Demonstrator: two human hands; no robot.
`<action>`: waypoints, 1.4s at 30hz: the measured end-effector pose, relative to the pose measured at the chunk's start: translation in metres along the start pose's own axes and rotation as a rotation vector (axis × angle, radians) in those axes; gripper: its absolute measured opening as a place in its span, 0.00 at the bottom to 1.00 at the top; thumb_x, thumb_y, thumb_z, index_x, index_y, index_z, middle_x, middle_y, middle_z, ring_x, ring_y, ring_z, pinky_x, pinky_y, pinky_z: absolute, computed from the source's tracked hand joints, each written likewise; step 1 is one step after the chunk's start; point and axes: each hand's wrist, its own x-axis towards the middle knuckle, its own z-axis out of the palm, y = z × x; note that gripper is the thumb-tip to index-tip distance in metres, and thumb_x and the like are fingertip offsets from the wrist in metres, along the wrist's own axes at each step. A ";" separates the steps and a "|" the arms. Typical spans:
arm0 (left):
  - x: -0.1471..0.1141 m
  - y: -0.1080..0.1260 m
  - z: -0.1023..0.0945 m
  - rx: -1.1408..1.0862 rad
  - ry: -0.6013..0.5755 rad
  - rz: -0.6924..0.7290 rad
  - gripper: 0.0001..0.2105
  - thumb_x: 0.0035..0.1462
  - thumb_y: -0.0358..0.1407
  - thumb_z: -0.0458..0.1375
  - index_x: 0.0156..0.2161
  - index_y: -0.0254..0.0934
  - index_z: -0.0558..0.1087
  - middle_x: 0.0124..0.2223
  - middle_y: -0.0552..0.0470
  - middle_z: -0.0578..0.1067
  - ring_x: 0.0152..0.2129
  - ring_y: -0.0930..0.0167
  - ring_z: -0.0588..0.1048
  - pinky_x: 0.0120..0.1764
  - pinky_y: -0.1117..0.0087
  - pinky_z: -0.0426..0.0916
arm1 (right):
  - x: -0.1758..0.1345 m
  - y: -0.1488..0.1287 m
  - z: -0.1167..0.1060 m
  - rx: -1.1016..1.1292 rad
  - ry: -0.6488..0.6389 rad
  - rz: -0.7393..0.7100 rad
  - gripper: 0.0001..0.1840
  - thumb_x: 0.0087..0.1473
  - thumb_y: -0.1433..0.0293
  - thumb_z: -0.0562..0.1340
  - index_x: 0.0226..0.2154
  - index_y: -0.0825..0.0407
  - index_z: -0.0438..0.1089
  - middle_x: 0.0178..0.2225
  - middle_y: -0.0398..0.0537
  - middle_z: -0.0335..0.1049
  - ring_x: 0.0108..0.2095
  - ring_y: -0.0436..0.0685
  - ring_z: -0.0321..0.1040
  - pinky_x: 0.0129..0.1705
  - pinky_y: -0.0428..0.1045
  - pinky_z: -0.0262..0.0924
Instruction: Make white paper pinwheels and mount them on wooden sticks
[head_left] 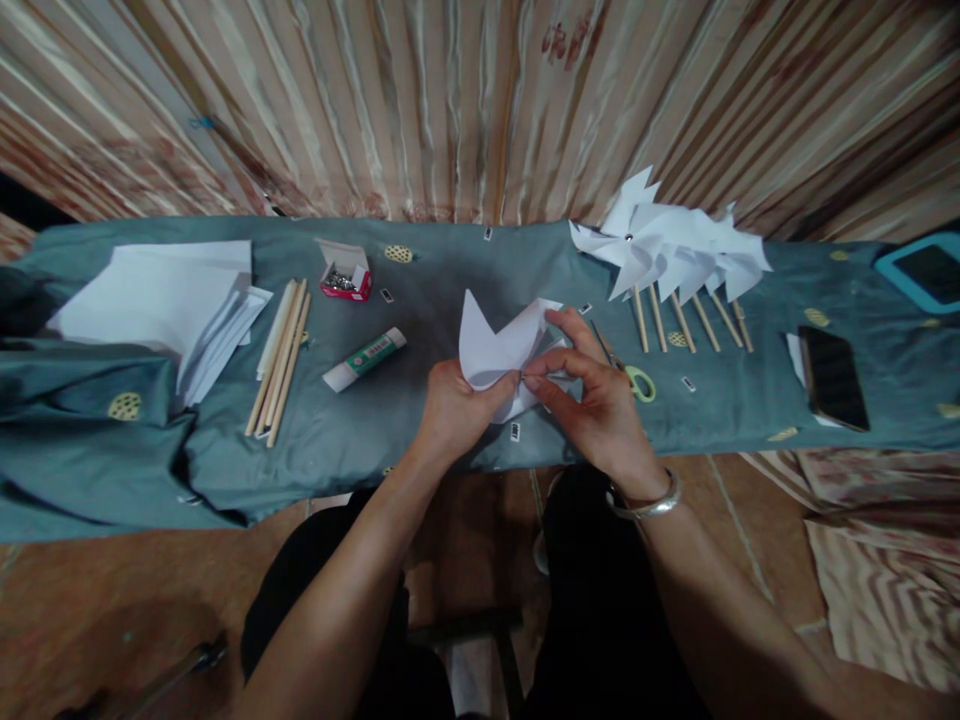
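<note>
A white paper pinwheel (495, 350), its corners bent in towards the middle, is held up between both hands over the table. My left hand (461, 405) grips it from the lower left, thumb pressed near the centre. On the other side my right hand (589, 395) pinches at the centre with thumb and index finger, while other fingers touch the upper right paper. Whether a pin is between those fingertips I cannot make out. Just right of that hand lie scissors (640, 383) with green handles, partly hidden by it.
Left on the cloth-covered table (420, 430) are paper sheets (172, 290), wooden sticks (281, 365), an opened box of metal pins (345, 275) and a glue stick (367, 358). Several pinwheels on sticks (675, 255), a phone (832, 375) and a blue-framed device (926, 272) lie right.
</note>
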 end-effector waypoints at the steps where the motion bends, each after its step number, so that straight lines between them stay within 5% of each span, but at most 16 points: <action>1: 0.000 -0.001 0.000 -0.001 -0.002 0.006 0.08 0.42 0.35 0.66 0.28 0.31 0.79 0.27 0.50 0.80 0.26 0.66 0.78 0.28 0.72 0.70 | 0.000 0.000 0.000 -0.001 -0.002 0.001 0.02 0.56 0.68 0.64 0.32 0.47 0.74 0.63 0.45 0.61 0.69 0.63 0.47 0.68 0.69 0.41; 42: 0.000 -0.002 -0.005 0.089 -0.060 0.036 0.11 0.43 0.37 0.65 0.30 0.30 0.79 0.29 0.49 0.81 0.27 0.66 0.79 0.28 0.72 0.71 | 0.000 0.002 -0.001 0.038 -0.018 0.030 0.02 0.54 0.68 0.64 0.31 0.47 0.74 0.63 0.46 0.62 0.68 0.63 0.48 0.69 0.66 0.39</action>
